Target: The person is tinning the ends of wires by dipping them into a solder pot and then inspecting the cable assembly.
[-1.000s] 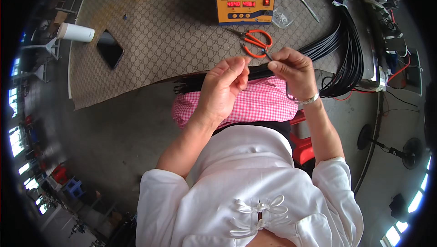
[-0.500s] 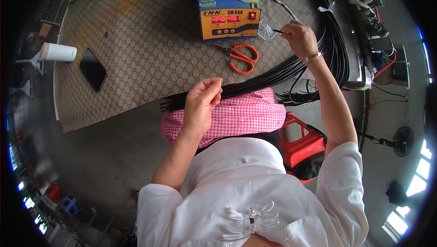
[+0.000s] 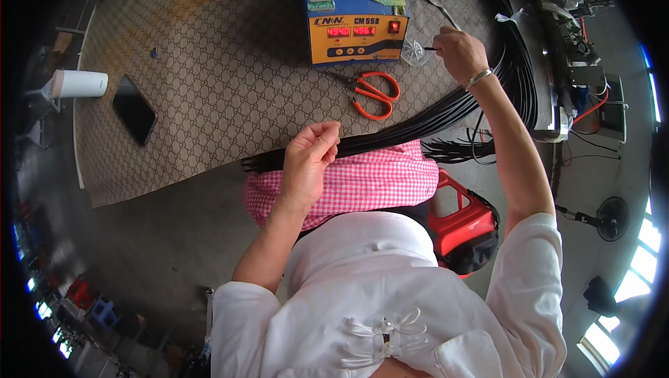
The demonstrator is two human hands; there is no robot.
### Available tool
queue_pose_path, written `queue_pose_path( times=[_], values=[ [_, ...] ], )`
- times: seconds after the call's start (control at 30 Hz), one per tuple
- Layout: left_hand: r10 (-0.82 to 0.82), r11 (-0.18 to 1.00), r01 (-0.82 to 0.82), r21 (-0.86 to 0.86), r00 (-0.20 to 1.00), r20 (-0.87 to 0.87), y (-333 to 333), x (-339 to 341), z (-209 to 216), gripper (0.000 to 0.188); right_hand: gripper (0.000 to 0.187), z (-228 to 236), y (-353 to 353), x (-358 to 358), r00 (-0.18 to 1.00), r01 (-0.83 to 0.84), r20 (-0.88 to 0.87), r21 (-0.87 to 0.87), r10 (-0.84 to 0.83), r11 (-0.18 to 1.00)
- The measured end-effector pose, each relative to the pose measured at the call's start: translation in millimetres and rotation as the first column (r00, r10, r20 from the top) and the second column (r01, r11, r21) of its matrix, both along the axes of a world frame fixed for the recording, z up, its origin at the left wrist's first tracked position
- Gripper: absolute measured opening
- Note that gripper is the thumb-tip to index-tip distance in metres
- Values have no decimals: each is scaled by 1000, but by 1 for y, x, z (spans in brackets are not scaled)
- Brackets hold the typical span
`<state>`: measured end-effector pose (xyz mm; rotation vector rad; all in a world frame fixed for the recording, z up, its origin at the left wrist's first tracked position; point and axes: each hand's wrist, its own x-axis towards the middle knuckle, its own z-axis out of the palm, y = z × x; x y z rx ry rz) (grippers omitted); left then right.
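Patterned tabletop point(image 3: 230, 92); right hand point(image 3: 462, 56), upper-right, pinches dark strand point(image 3: 430, 48) near clear plastic point(image 3: 414, 52); dipping likely; steady aim next; left hand point(image 3: 309, 158) curled, contents unclear.

Black cable point(image 3: 430, 48) in right fingers point(image 3: 446, 42)

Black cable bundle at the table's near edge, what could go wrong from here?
The black bundle lies along the near edge of the tabletop and could slip off. The thin black piece in the right grip might snag on the clear plastic beside it. The orange-handled scissors lie close to the bundle and could get knocked.
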<state>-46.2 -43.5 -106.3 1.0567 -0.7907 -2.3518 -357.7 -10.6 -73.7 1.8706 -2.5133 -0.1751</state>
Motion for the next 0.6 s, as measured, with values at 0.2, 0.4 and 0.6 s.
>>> queue_pose_path(
  times=[0.2, 0.4, 0.6],
  values=[
    [5, 1000, -5, 12, 1000, -6, -2, 1, -2, 13, 11, 7, 6, -3, 991, 45, 131, -108, -30, 993],
    [5, 1000, -4, 10, 1000, -10, -1, 2, -4, 14, 10, 12, 12, -6, 948, 25, 317, -155, 26, 988],
    [-7, 1000, 8, 6, 1000, -6, -1, 2, -3, 15, 12, 5, 9, -14, 953, 91, 294, -56, -71, 994]
  ],
)
